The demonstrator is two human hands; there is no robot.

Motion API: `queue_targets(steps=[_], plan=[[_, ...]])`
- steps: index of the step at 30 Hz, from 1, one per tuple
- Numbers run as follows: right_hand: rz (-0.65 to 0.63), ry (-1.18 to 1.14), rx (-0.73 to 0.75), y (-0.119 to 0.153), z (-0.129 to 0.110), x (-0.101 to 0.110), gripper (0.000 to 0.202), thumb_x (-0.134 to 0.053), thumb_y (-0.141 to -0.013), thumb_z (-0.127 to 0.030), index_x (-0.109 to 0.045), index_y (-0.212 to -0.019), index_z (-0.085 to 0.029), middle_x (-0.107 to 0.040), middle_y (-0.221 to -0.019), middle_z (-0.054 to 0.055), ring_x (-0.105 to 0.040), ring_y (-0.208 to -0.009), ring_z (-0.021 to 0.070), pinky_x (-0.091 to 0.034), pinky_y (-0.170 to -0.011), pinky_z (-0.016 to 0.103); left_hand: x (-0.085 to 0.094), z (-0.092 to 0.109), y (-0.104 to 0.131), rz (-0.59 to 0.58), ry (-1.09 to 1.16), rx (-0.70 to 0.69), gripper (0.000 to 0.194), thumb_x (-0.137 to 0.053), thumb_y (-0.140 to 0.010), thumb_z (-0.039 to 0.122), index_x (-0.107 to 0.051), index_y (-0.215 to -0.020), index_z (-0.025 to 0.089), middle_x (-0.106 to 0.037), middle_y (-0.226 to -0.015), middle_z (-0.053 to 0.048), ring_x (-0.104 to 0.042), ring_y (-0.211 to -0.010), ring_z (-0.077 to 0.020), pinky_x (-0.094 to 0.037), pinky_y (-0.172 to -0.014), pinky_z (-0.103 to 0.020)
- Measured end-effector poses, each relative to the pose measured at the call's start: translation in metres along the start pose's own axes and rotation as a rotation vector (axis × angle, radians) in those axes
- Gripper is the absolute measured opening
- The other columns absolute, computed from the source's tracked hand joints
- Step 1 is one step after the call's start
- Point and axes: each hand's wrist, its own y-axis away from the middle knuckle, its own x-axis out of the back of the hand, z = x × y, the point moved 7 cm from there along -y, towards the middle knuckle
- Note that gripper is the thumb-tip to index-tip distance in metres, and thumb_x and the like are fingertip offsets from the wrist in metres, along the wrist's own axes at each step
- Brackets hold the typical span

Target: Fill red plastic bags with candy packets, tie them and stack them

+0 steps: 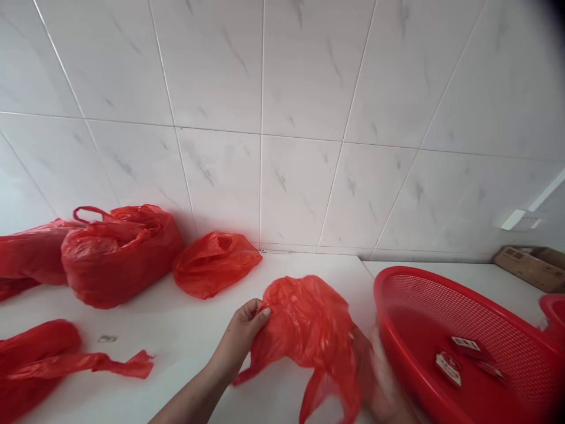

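A thin, crumpled red plastic bag (304, 324) is spread between my two hands above the white table, its handle loops hanging down. My left hand (245, 333) pinches the bag's left edge between thumb and fingers. On the opposite side, my right hand (382, 377) grips the bag's right edge, with its fingers mostly covered by the red film and slightly blurred. Just right of that hand stands a large red plastic basket (399, 277) with perforated walls. Several small red packets with pale labels (448, 368) lie on its bottom.
A full red bag (119, 259) and a smaller one (216, 265) rest against the tiled wall (220, 176). More red bags (35, 253) are at far left, with a loose one (39, 365) nearer. A cardboard box (525, 268) stands back right, near another red container (556, 312).
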Motion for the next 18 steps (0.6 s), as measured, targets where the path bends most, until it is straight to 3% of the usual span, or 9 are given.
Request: queue_targets(steps=[1,3,6,10,14,16,18], plan=[[-0.044,-0.070,-0.031,-0.002,0.002,-0.007,0.074,-0.026,-0.081,-0.078,-0.054,-0.125,-0.026,-0.065,-0.117,0.013,-0.065,-0.098,0.0282,-0.052,-0.078,0.042,0.004,-0.002,0.000,0.036,0.023,0.000,0.033,-0.053,-0.084,0.052,-0.047,-0.075,0.020,-0.054,-0.064,0.005,-0.049,-0.054,-0.0092,-0.038,-0.052,-0.020],[-0.157,-0.208,-0.097,-0.001,0.008,-0.027,0.068,-0.044,-0.079,-0.073,-0.051,-0.128,-0.025,-0.064,-0.119,0.012,-0.063,-0.101,0.0271,-0.050,-0.083,0.041,0.008,-0.008,0.003,0.079,0.049,0.009,0.034,-0.052,-0.084,0.053,-0.048,-0.078,0.020,-0.055,-0.066,0.004,-0.052,-0.056,-0.0102,-0.039,-0.053,-0.021],[-0.263,-0.225,-0.167,0.001,0.018,-0.045,0.060,-0.075,-0.069,-0.046,-0.058,-0.119,-0.019,-0.068,-0.109,0.011,-0.065,-0.094,0.0247,-0.048,-0.084,0.036,0.013,-0.014,0.005,0.113,0.048,0.020,0.036,-0.053,-0.083,0.055,-0.049,-0.079,0.019,-0.057,-0.067,0.003,-0.054,-0.057,-0.0123,-0.041,-0.054,-0.023],[-0.099,-0.230,-0.211,-0.008,0.028,-0.014,0.031,-0.076,-0.070,-0.034,-0.068,-0.094,-0.016,-0.073,-0.088,0.008,-0.067,-0.083,0.0205,-0.049,-0.075,0.028,0.041,-0.016,-0.001,0.221,-0.018,-0.009,0.037,-0.050,-0.083,0.056,-0.049,-0.079,0.020,-0.059,-0.066,0.001,-0.057,-0.057,-0.0155,-0.046,-0.056,-0.027],[0.062,-0.314,-0.214,-0.015,0.030,0.019,0.025,-0.076,-0.071,-0.036,-0.070,-0.087,-0.018,-0.073,-0.088,0.006,-0.067,-0.085,0.0218,-0.051,-0.076,0.030,0.075,-0.011,-0.007,0.399,-0.210,-0.088,0.035,-0.051,-0.082,0.055,-0.052,-0.086,0.020,-0.059,-0.068,-0.001,-0.060,-0.060,-0.0211,-0.048,-0.058,-0.034],[0.070,-0.278,-0.191,-0.014,0.027,0.019,0.028,-0.075,-0.072,-0.039,-0.071,-0.090,-0.018,-0.073,-0.089,0.006,-0.067,-0.086,0.0236,-0.053,-0.077,0.033,0.080,-0.002,-0.001,0.503,-0.337,-0.181,0.037,-0.057,-0.079,0.050,-0.053,-0.099,0.020,-0.062,-0.083,-0.005,-0.061,-0.078,-0.0262,-0.049,-0.069,-0.040],[0.060,-0.198,-0.137,-0.013,0.019,0.011,0.033,-0.071,-0.075,-0.043,-0.072,-0.095,-0.018,-0.073,-0.089,0.008,-0.067,-0.087,0.0262,-0.054,-0.075,0.035,0.069,0.009,0.010,0.530,-0.446,-0.298,0.037,-0.064,-0.076,0.043,-0.055,-0.105,0.022,-0.061,-0.099,-0.007,-0.058,-0.096,-0.0281,-0.045,-0.084,-0.043]])
